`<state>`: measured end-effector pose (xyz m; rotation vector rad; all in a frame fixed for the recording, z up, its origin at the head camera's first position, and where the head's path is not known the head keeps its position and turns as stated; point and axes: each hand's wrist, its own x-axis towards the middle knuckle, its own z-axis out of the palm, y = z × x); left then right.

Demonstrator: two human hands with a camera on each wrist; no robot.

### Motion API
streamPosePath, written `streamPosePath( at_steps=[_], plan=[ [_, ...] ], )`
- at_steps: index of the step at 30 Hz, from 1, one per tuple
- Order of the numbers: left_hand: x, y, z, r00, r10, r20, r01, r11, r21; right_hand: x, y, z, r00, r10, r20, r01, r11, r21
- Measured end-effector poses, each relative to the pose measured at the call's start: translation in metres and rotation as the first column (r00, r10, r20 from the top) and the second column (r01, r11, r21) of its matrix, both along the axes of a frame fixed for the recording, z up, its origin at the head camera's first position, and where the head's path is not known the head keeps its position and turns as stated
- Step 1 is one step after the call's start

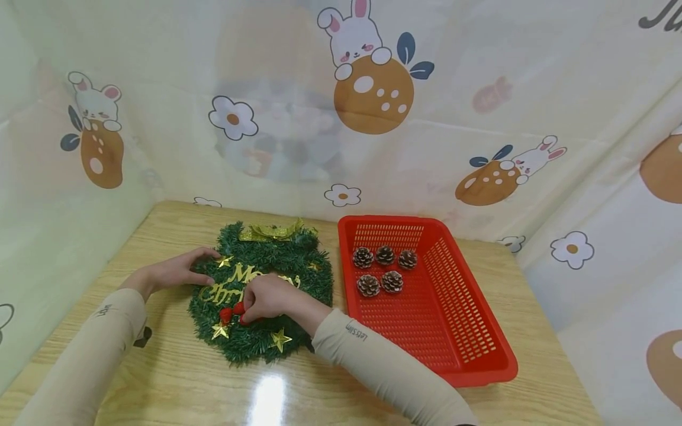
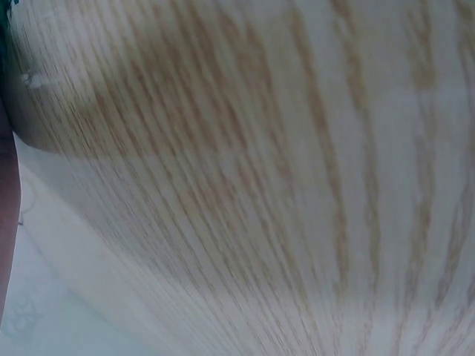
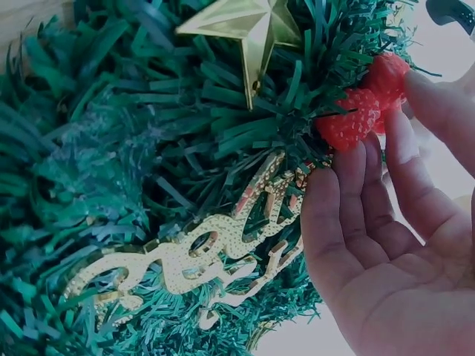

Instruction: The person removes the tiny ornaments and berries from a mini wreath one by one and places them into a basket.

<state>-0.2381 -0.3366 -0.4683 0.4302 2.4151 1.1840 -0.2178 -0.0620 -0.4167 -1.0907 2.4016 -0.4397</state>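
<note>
A green tinsel Christmas wreath (image 1: 314, 296) lies on the table, bearing gold "Merry Christmas" lettering (image 1: 213, 294) and gold stars (image 1: 279, 339). At its lower middle, my right hand (image 1: 269, 296) pinches a red berry decoration. Closer up in the right wrist view, thumb and index finger meet at the red berries (image 3: 349, 119), below a gold star (image 3: 256, 33). My left hand (image 1: 178, 272) touches the wreath's left edge with thumb and fingers apart, near another gold star (image 1: 224, 261). Only a sliver of that hand appears in the left wrist view.
A red plastic basket (image 1: 479, 319) stands right of the wreath, with several pine cones (image 1: 392, 281) towards its back left. A gold ribbon bow (image 1: 272, 232) tops the wreath. The wooden table (image 1: 176, 384) meets a printed curtain (image 1: 288, 195) behind.
</note>
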Motion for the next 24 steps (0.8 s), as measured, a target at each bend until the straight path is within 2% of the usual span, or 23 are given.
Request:
streamPosePath(
  at_steps=[8, 24],
  plan=[
    [0.0006, 0.0007, 0.0003, 1.0, -0.001, -0.007, 0.001, 1.0, -0.005, -0.0001, 0.0004, 0.001, 1.0, 0.013, 0.011, -0.013, 1.0, 0.013],
    [-0.0004, -0.0013, -0.0007, 1.0, -0.007, -0.013, 0.007, 1.0, -0.01, 0.0026, -0.0005, 0.0046, 0.998, 0.036, -0.058, -0.034, 0.999, 0.043]
  ],
)
